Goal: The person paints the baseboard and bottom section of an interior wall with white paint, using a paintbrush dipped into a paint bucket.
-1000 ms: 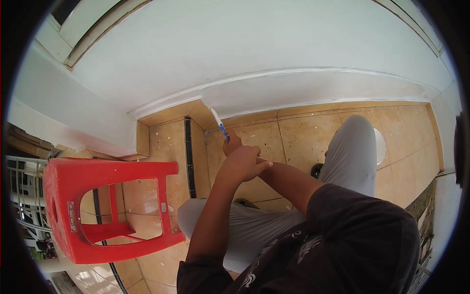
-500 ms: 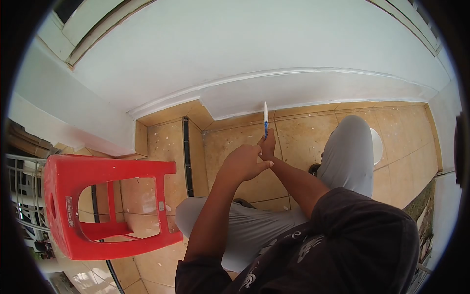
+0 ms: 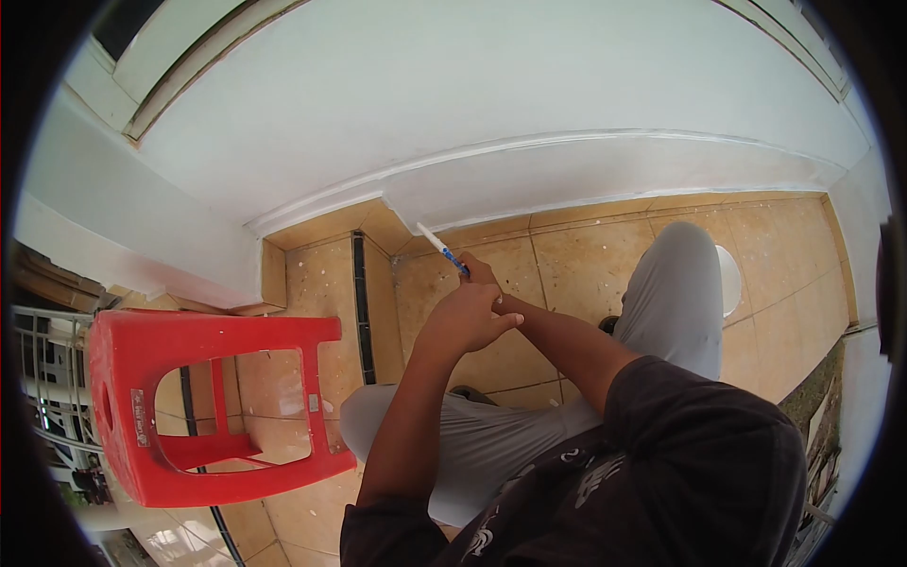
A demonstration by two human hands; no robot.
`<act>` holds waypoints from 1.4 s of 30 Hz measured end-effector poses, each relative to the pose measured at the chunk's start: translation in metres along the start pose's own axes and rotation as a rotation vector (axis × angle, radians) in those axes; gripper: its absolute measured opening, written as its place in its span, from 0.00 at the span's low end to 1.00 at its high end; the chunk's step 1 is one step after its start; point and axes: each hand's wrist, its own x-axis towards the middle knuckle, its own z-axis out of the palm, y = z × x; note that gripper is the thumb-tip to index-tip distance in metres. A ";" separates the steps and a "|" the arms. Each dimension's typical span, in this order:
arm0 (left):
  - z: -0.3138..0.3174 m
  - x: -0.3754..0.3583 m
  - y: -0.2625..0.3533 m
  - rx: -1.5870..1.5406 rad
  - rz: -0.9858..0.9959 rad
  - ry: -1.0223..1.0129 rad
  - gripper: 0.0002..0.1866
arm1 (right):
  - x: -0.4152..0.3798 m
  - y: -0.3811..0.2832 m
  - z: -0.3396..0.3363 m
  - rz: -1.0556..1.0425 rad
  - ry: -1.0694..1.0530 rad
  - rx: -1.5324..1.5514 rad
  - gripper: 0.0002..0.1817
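Right grip [image 3: 480,272] closed round a slim tool [image 3: 437,244], its long end white, handle blue-patterned

I seem to be on a tiled porch or entryway of a building, with a step [image 3: 380,302] in the orange floor tiles [image 3: 482,283], white walls [image 3: 529,76] and metal railings [image 3: 59,378] at one side.
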 end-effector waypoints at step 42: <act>-0.024 -0.020 0.019 -0.160 0.139 0.053 0.23 | 0.006 -0.112 -0.025 0.055 0.789 0.143 0.11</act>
